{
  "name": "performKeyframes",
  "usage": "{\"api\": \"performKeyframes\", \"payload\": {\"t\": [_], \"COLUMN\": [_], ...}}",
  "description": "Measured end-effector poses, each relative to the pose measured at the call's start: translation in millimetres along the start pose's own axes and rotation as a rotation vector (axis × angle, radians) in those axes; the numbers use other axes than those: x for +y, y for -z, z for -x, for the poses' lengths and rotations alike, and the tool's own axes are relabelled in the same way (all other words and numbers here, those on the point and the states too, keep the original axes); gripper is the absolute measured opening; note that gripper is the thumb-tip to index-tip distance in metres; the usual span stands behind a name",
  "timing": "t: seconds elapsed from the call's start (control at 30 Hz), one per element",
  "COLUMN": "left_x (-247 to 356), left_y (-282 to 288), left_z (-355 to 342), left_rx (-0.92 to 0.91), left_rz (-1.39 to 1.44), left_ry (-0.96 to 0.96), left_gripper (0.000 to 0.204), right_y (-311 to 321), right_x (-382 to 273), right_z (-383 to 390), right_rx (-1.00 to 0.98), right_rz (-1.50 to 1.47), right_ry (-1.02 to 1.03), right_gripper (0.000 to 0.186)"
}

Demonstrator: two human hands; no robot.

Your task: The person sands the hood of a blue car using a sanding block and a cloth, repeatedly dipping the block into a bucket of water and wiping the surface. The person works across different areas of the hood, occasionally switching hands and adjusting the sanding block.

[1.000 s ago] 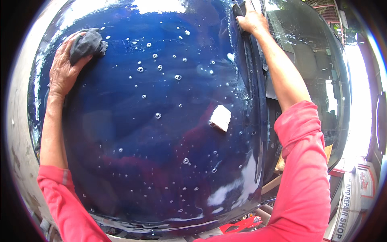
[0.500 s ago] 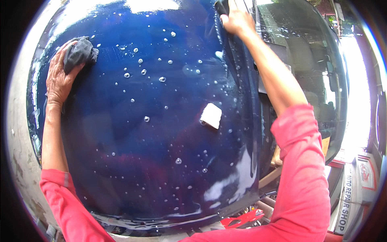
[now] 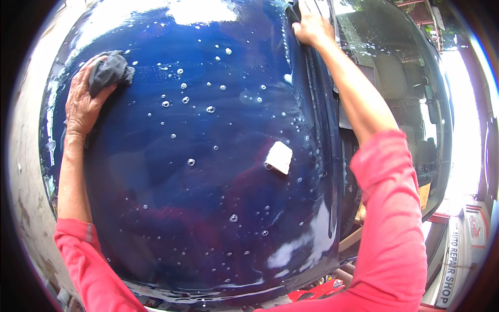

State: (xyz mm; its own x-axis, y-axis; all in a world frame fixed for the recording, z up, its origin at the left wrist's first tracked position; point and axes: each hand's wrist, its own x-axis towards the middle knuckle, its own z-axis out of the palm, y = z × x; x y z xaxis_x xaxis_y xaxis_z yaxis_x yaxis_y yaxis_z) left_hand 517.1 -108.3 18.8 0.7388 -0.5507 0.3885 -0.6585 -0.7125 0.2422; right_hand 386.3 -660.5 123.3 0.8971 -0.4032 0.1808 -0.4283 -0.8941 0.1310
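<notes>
A wet, dark blue car hood (image 3: 171, 187) dotted with soap bubbles stretches between my arms. At its far left, my left hand (image 3: 83, 101) is closed on a crumpled grey cloth (image 3: 110, 74), pressed against the paint. My right hand (image 3: 315, 27) reaches to the far right edge of the hood, beside the windshield. A dark piece of material (image 3: 294, 11) shows at its thumb; the picture's upper edge cuts it off, so its kind is unclear. Right of the middle of the hood lies a small white block (image 3: 279, 157), apart from both hands.
The windshield (image 3: 390, 78) rises along the right, with seats visible behind it. A red part (image 3: 318, 291) lies low by the hood's near edge. At the lower right stands a white sign (image 3: 451, 260). Concrete floor (image 3: 26, 182) runs along the left.
The whole view has shifted slightly, so the hood and white block appear a little lower and further right. Both hands keep nearly the same places on the hood.
</notes>
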Motion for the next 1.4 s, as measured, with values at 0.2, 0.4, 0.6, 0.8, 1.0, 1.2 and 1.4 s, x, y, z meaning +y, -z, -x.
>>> {"api": "performKeyframes", "payload": {"t": [0.2, 0.4, 0.6, 0.8, 1.0, 1.2, 1.4], "left_x": [3.8, 6.3, 4.8, 3.5, 1.0, -2.7, -4.0], "left_y": [1.5, 3.6, -1.6, -0.2, -2.9, -5.1, -6.6], "left_z": [-1.2, -1.2, -1.5, -3.6, -4.0, -3.5, -2.0], "left_rx": [0.022, 0.021, 0.075, 0.045, 0.052, 0.072, 0.072], "left_rz": [0.030, 0.078, 0.065, 0.081, 0.045, 0.021, 0.010], "left_ry": [-0.007, -0.010, -0.042, -0.038, -0.035, -0.055, -0.050], "left_gripper": [0.066, 0.063, 0.064, 0.062, 0.066, 0.066, 0.065], "right_y": [15.7, -32.3, 14.4, 1.1, 17.2, 33.2, 9.1], "right_x": [37.0, 30.3, 34.5, 2.5, -14.7, -60.9, -80.0], "right_z": [121.6, -67.4, 115.3, 27.9, 102.7, 98.1, 38.9], "right_rx": [-0.023, -0.001, -0.004, 0.042, 0.028, 0.040, 0.107], "right_rz": [-0.103, 0.234, -0.091, 0.024, -0.147, -0.023, -0.044], "right_ry": [0.243, -0.034, 0.238, 0.089, 0.336, 0.423, 0.383], "right_gripper": [0.092, 0.087, 0.091, 0.087, 0.091, 0.088, 0.084]}}
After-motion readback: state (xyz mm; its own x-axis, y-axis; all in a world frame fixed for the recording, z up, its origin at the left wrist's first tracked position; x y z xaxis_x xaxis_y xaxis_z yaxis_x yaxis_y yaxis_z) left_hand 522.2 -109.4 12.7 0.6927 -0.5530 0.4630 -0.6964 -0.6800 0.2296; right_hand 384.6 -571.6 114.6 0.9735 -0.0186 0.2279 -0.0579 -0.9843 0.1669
